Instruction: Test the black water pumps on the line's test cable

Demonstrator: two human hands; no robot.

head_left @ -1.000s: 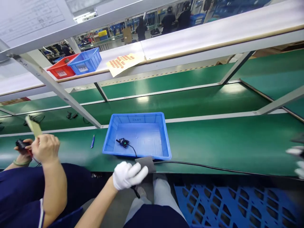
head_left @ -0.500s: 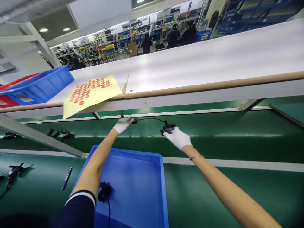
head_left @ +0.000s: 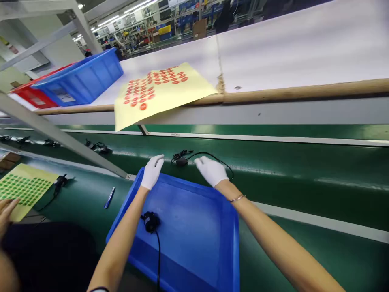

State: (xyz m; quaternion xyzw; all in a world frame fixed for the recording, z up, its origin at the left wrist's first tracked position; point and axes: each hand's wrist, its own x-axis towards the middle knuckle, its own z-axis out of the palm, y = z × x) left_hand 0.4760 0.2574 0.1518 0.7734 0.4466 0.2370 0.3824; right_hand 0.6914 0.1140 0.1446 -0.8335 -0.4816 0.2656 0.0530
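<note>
- Head view: the small black part [head_left: 181,162] with its looped cable [head_left: 209,156] is lying on the green surface [head_left: 304,178] just past the far rim of the blue tray [head_left: 226,227], between the two gloved hands.
- The right hand [head_left: 212,170] is hovering palm-down with its fingers spread, grasping nothing; the part is sitting at about ten o'clock from it, close to the fingertips, and I cannot tell whether they are touching it.
- The left hand [head_left: 151,171] is resting flat and released over the tray's far left corner; the part is lying at about two o'clock from it, a little farther off than from the right hand.
- The cable is arcing from the part toward three o'clock, behind the right hand, so the long axis is running left to right across the surface.
- Inside the tray, a second black part [head_left: 151,221] is trailing its own cable toward six o'clock.
- A blue pen [head_left: 109,197] is lying at nine o'clock from the tray.
- Above, a yellow sheet of red stickers [head_left: 158,91] is overhanging the white shelf [head_left: 288,61], beside a blue bin [head_left: 82,79] and a red bin [head_left: 30,95].
- At the far left, a co-worker's hand [head_left: 6,209] is touching a sheet of green stickers [head_left: 24,188].
</note>
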